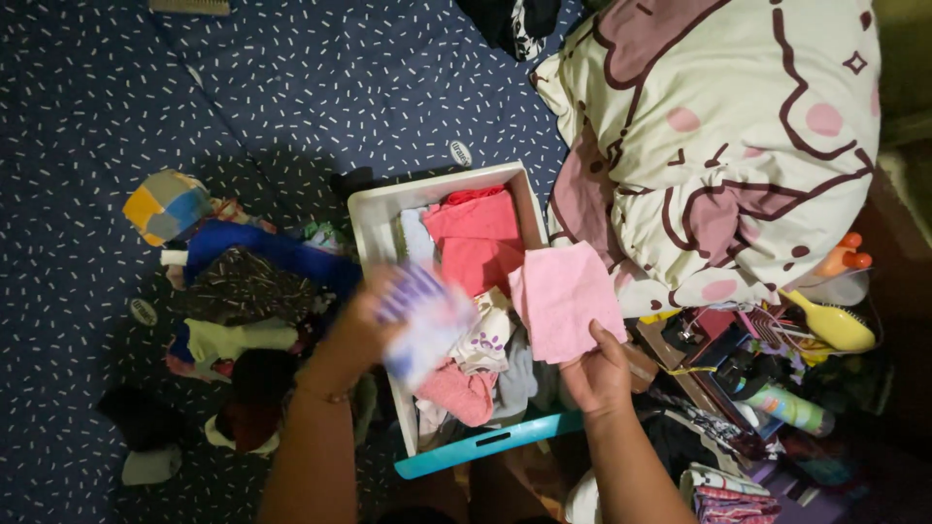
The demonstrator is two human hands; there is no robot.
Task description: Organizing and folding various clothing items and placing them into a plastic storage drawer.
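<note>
My left hand (361, 328) grips a white cloth with purple stripes (424, 322), blurred by motion, over the left side of a white plastic basket (374, 215) with a teal front edge. My right hand (599, 376) pinches the lower edge of a pink cloth (566, 299) held flat above the basket's right rim. Inside the basket lie folded red and pink clothes (476, 245) at the far end and several small garments, white, pink and grey, nearer me.
A heap of mixed clothes (238, 291) lies left of the basket on a dark blue speckled mat (243, 87). A large cream cartoon-print pillow (728, 136) sits at the right. A yellow hairbrush (833, 325), a green bottle (788, 408) and clutter lie below it.
</note>
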